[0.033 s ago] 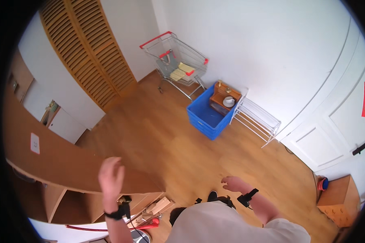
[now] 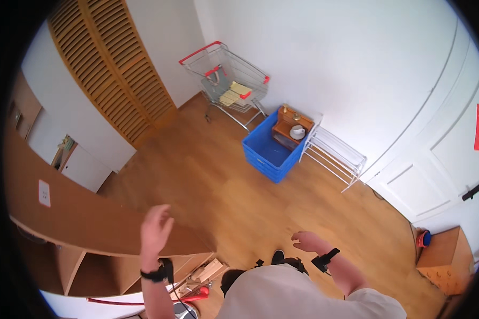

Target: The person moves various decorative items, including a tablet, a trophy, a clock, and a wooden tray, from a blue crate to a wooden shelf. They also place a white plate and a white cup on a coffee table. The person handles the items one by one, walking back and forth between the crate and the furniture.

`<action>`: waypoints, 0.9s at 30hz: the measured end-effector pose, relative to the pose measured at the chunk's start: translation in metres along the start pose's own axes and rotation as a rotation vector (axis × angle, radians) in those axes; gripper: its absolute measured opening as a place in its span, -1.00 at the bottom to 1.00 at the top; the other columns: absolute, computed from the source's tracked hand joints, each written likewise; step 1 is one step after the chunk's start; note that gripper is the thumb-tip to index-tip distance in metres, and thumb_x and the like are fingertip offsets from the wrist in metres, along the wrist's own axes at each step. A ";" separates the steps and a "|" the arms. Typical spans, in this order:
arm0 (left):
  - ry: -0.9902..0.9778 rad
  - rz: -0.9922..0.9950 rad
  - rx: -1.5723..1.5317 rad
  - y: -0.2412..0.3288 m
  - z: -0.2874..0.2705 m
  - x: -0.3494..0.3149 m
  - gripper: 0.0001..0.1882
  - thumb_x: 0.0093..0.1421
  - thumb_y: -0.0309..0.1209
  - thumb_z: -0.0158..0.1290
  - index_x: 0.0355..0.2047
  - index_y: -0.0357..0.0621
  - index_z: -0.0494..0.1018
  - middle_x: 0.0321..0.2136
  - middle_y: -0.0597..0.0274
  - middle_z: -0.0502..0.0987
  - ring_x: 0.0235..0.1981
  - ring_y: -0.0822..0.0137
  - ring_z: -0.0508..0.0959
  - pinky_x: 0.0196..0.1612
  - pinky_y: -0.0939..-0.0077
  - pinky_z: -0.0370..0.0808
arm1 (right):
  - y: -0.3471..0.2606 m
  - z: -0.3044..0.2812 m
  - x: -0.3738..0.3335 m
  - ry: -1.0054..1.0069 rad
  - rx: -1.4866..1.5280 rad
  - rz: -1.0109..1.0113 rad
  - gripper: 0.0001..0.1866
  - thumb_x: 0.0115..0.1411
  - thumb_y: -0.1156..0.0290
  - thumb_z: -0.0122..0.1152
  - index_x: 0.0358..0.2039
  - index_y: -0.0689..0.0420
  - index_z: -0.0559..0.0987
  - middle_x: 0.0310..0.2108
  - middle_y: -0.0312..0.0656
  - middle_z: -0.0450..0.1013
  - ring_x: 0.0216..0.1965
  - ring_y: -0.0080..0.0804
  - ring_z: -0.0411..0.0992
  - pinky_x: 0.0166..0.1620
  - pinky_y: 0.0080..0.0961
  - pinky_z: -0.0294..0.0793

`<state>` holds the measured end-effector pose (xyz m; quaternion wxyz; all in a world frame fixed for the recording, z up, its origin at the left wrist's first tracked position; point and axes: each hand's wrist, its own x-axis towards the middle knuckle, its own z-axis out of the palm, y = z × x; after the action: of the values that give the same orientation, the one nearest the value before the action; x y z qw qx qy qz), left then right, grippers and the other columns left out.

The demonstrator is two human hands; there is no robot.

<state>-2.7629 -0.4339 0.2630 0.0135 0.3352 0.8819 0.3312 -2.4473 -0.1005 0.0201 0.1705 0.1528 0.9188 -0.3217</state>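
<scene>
My left hand [image 2: 157, 228] is raised at the edge of the brown wooden shelf unit [image 2: 112, 220], overlapping its top in view. Its fingers are loosely bent, the thumb stands apart, and it holds nothing; whether it touches the wood I cannot tell. Over the floor to the right hovers my right hand [image 2: 310, 242], fingers spread, with nothing in it. Black straps circle both wrists. Farther off, a blue plastic crate [image 2: 269, 169] stands on the floor with a small wooden shelf piece [image 2: 287, 121] and a white cup [image 2: 297, 132] at its far side.
A shopping cart [image 2: 229, 80] and a white metal rack [image 2: 335, 154] flank the crate along the wall. At the right are a white door [image 2: 410, 186] and a wooden drawer cabinet [image 2: 447, 260]. Wooden pieces and a red object [image 2: 199, 293] lie low beside my left arm.
My left hand has shifted a little to the right, and its thumb shows more apart from the fingers. My right hand looks the same. The whole view has moved slightly.
</scene>
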 end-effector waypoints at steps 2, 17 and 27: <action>-0.355 -0.039 0.079 -0.103 0.062 -0.003 -0.54 0.04 -0.36 0.17 -0.03 -0.22 0.43 -0.10 -0.04 0.52 -0.09 0.08 0.54 -0.03 0.33 0.47 | 0.019 0.006 -0.011 0.052 0.082 0.046 -0.71 0.13 0.27 0.11 -0.15 0.07 0.55 -0.14 -0.09 0.48 -0.11 -0.08 0.46 -0.06 -0.24 0.44; -1.217 -0.388 0.233 -0.313 0.298 0.102 -0.76 0.10 -0.25 0.06 -0.47 -0.19 0.52 -0.47 0.11 0.55 -0.44 0.20 0.55 -0.36 0.32 0.46 | 0.043 0.066 -0.103 0.413 0.443 0.747 -0.82 0.10 0.36 0.06 -0.38 0.10 0.60 -0.34 -0.02 0.54 -0.23 -0.03 0.49 -0.13 -0.22 0.48; -0.864 -0.048 -0.175 -0.125 0.361 0.328 -0.59 0.17 -0.34 0.04 0.03 -0.18 0.42 -0.13 0.06 0.54 -0.08 0.25 0.52 -0.08 0.37 0.47 | 0.042 -0.062 0.056 0.562 0.651 0.562 -0.85 0.14 0.48 0.06 -0.30 0.17 0.57 -0.34 -0.12 0.56 -0.27 -0.27 0.52 -0.19 -0.38 0.47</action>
<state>-3.0016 -0.0991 -0.0276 0.4170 0.4200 0.7715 0.2335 -2.4944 -0.0199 0.0206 -0.0594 0.5194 0.7049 -0.4794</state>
